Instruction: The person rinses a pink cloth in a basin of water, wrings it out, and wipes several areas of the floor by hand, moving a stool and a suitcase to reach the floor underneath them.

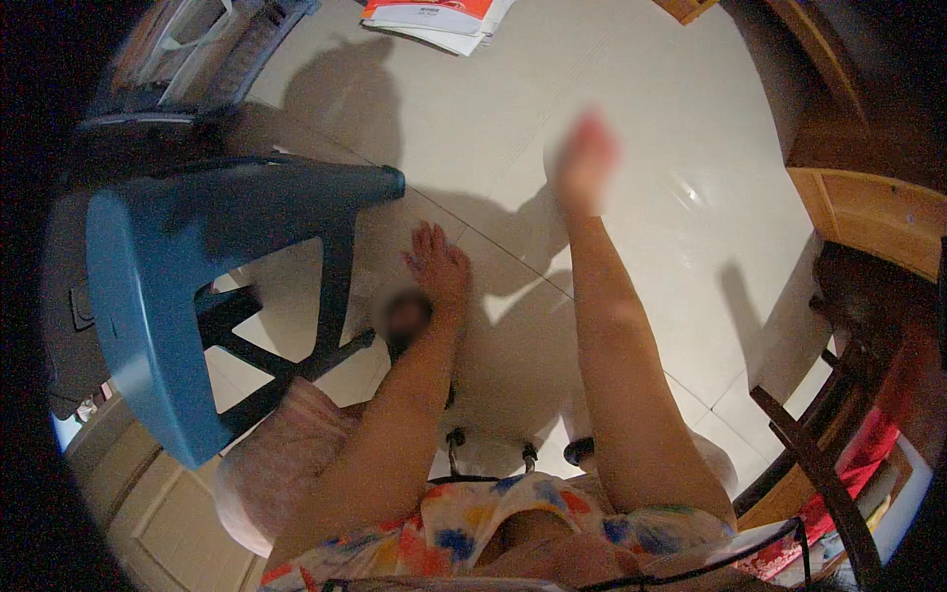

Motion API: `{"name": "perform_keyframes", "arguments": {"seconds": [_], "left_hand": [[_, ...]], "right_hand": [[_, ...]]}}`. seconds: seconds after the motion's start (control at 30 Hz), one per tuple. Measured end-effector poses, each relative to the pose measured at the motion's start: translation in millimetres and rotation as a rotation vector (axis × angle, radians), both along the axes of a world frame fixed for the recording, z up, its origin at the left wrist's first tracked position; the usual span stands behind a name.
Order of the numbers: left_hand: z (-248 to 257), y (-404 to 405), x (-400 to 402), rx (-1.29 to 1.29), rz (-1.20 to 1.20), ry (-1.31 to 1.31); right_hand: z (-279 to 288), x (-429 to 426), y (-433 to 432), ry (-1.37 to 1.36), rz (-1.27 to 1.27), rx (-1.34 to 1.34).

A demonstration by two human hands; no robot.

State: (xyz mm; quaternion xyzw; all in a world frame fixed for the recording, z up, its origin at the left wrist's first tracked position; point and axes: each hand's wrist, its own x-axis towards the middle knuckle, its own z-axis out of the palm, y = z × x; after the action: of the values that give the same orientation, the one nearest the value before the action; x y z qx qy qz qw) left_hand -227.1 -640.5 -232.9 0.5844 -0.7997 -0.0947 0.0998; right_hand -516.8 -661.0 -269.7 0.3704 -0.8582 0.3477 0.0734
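Note:
My left hand (442, 272) is stretched forward over the tiled floor, fingers apart, with nothing visible in it. A blurred dark thing (403, 333) lies beside its wrist, and I cannot tell what it is. Left of this hand stands a blue plastic stool (122, 318); its nearest legs come down a short way from my fingers. My right hand (588, 166) reaches farther out, on the right. It is blurred and reddish at the tips, so its fingers and anything held in them cannot be made out. Both arms come from a white garment (510, 510) with coloured patches.
Papers or magazines (436, 22) with an orange cover lie on the floor ahead. A bag-like thing with a pale handle (196, 33) stands at the upper left. Wooden furniture (873, 211) lines the right, with a dark wooden bar (814, 473) below. Small casters (529, 453) show beneath me.

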Motion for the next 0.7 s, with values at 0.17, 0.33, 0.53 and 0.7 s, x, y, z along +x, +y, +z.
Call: {"name": "perform_keyframes", "arguments": {"seconds": [0.17, 0.33, 0.53, 0.7], "left_hand": [[9, 4, -10, 0.094, -0.038, 0.050], [3, 7, -12, 0.106, -0.045, -0.069], [-10, 9, -6, -0.056, -0.051, -0.028], [-15, 9, -4, -0.042, -0.049, 0.016]], "right_hand": [[-5, 27, -44, 0.369, 0.219, 0.209], [15, 89, -60, -0.230, 0.591, 0.215], [62, 143, -36, -0.493, 0.860, 0.125], [40, 132, -32, -1.605, 0.598, -0.282]]}}
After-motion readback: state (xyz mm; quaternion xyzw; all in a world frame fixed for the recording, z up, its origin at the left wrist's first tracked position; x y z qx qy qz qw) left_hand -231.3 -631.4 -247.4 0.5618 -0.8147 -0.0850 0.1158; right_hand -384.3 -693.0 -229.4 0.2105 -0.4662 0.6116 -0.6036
